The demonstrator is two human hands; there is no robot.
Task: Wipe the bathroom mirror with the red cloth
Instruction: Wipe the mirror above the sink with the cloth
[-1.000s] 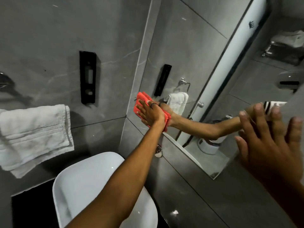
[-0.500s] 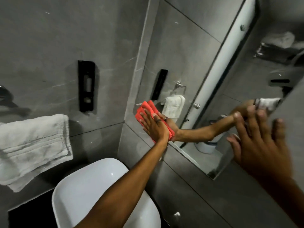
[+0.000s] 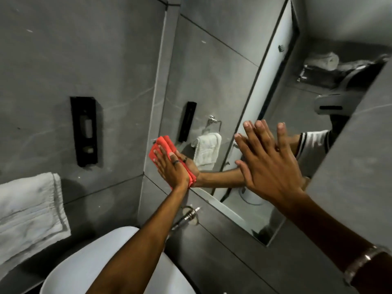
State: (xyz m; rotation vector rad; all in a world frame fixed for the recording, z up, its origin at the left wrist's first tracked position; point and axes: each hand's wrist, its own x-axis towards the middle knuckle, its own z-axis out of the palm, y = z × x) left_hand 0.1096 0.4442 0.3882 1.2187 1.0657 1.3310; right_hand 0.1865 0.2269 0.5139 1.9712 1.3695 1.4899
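Observation:
The bathroom mirror (image 3: 222, 71) is set into the grey tiled wall ahead. My left hand (image 3: 172, 168) lies flat on the folded red cloth (image 3: 162, 146) and presses it against the glass at the mirror's lower left corner. There is a ring on one finger. My right hand (image 3: 269, 166) rests flat on the mirror further right, fingers spread, holding nothing. Both arms and a white towel are reflected in the glass.
A white basin (image 3: 70, 272) sits below my left forearm, with a chrome tap (image 3: 188, 215) on the wall under the mirror. A white towel (image 3: 29, 209) hangs at the left. A black wall fixture (image 3: 84, 131) is mounted above it.
My right hand has slid leftwards and further onto the mirror. My left hand keeps the cloth pressed near the lower left corner with only small shifts. The view has tilted.

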